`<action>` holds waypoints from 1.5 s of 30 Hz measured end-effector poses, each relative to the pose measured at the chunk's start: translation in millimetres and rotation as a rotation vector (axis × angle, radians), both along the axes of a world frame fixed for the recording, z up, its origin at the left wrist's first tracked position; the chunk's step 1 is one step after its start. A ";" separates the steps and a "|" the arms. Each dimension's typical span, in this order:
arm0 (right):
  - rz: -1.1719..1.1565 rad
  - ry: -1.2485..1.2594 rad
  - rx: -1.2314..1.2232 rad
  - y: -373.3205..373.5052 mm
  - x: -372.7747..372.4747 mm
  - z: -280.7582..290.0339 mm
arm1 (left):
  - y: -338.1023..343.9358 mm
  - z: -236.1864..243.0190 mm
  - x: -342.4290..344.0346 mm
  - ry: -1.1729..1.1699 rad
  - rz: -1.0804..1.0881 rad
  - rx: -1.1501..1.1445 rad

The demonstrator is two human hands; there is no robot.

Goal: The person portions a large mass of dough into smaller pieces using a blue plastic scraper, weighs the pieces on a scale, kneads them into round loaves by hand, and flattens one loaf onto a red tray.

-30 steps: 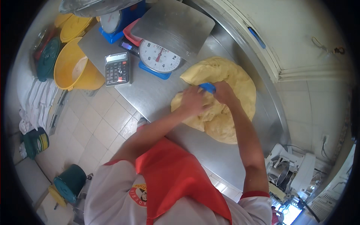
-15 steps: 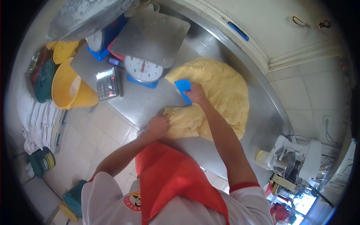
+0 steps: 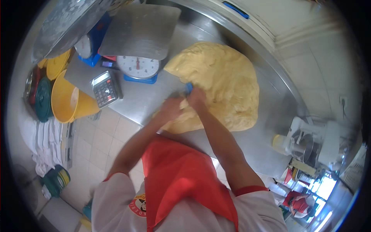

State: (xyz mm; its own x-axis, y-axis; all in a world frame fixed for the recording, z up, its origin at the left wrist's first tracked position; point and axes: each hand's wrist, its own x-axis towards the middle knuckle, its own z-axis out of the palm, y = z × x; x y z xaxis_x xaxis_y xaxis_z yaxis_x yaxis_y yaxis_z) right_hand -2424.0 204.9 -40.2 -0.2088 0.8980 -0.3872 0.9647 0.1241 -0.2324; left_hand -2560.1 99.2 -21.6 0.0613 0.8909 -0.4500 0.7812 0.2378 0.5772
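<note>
Since the frame half a second ago, the left hand (image 3: pixel 173 109) has moved off the lower-left lobe of the dough (image 3: pixel 226 83) and come up close beside the right hand (image 3: pixel 197 98), and the blue scraper (image 3: pixel 189 88), then seen broadly, now shows only as a small patch. The right hand, near the centre of the frame, has its fingers closed on the scraper, which is at the inner left edge of the dough. The left hand is over the left part of the dough, blurred; whether its fingers pinch dough or merely rest against it cannot be told. The dough, a broad pale-yellow mass, lies on the steel table (image 3: pixel 272 91), right of centre in the upper half of the frame. At upper left of the dough stands a dial scale (image 3: pixel 138 67) with a wide steel plate (image 3: pixel 141 33) on top. A calculator (image 3: pixel 104 89) lies on the table left of the scale, and a yellow bucket (image 3: pixel 63 101) is at the left of the frame. A white mixer (image 3: pixel 330 143) stands at the right, with another person (image 3: pixel 299 202) at lower right.
</note>
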 end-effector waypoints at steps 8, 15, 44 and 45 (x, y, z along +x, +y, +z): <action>0.218 0.138 0.073 -45.6 94.9 30.5 | -46.9 74.3 19.3 0.402 0.024 0.040; -0.120 0.057 -0.005 -93.5 85.6 -37.3 | -73.9 6.1 16.6 0.227 0.185 -0.027; -0.839 1.861 -0.126 -230.2 107.0 78.8 | 134.2 216.8 -267.0 -0.216 0.265 0.895; -0.904 1.808 -0.090 -240.0 121.7 73.2 | 142.6 215.6 -269.3 -0.227 0.238 0.881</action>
